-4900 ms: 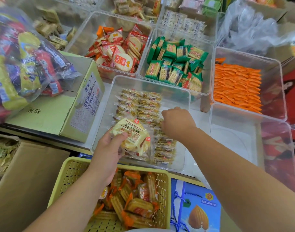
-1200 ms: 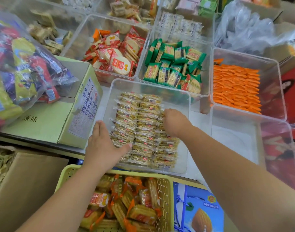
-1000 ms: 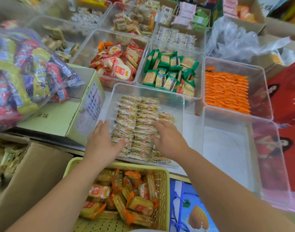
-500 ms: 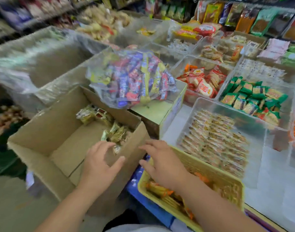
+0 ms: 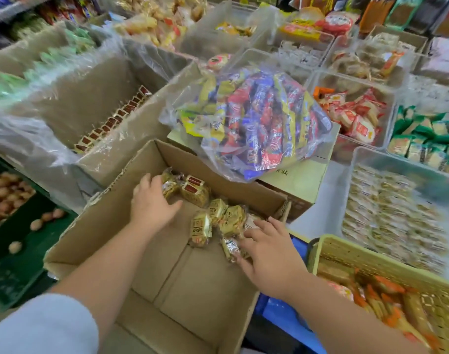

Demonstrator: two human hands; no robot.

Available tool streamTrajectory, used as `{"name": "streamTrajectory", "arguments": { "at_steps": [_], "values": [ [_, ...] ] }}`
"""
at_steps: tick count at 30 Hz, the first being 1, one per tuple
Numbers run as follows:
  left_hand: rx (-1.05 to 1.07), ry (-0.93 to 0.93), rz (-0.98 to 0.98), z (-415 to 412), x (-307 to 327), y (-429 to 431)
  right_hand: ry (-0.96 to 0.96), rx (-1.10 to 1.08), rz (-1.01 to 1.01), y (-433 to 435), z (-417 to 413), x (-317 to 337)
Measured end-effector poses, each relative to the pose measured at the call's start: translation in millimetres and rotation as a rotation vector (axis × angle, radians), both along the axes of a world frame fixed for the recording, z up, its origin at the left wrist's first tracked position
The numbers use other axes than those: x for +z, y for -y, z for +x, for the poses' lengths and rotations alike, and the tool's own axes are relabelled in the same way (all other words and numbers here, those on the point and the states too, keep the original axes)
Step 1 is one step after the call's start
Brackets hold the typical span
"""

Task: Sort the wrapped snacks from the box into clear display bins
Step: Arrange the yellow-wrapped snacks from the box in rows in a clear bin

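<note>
An open cardboard box (image 5: 108,221) sits low in front of me with several gold-wrapped snacks (image 5: 200,227) lying along its far side. My left hand (image 5: 150,200) reaches into the box, fingers spread, touching the wrapped snacks (image 5: 171,185) at the back left. My right hand (image 5: 266,249) lies flat over snacks (image 5: 232,247) at the box's right side, fingers straight. To the right stands the clear bin (image 5: 361,159) lined with rows of the same snacks (image 5: 392,218).
A clear bag of colourful candy (image 5: 259,121) rests on a green carton (image 5: 302,180) behind the box. A yellow basket (image 5: 346,254) of orange-wrapped snacks is at lower right. More clear bins (image 5: 356,113) and plastic-lined cartons (image 5: 90,98) surround them.
My view swung left from the clear bin to the cardboard box. Both hands left the bin's rows and moved down into the box onto the loose snacks.
</note>
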State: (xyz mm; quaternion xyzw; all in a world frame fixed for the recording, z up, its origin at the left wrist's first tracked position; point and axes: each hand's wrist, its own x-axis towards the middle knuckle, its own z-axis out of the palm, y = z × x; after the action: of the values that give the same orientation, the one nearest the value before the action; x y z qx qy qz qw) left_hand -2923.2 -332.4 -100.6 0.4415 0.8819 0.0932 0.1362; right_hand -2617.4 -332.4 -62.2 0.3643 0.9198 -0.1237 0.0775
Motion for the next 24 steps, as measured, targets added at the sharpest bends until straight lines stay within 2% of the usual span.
{"name": "streamTrajectory", "arguments": {
  "at_steps": [6,12,17,20,24],
  "values": [
    [-0.127,-0.104,-0.19,-21.9,-39.8,-45.1,0.003,-0.068,-0.004,3.3,-2.5,-1.8],
    [-0.063,-0.21,-0.252,-25.0,-53.4,-58.1,0.017,-0.088,-0.016,3.0,-5.8,-1.7],
    [0.0,0.052,-0.186,-31.7,-49.1,-53.6,0.021,-0.093,-0.003,3.7,-8.5,0.0],
    [0.047,0.119,-0.125,-39.6,-25.1,-41.7,0.026,-0.079,0.009,2.5,-9.7,-0.5],
    [0.137,0.269,0.064,-41.2,13.5,-7.1,0.02,-0.059,0.024,2.3,-7.3,0.0]
  ]
}}
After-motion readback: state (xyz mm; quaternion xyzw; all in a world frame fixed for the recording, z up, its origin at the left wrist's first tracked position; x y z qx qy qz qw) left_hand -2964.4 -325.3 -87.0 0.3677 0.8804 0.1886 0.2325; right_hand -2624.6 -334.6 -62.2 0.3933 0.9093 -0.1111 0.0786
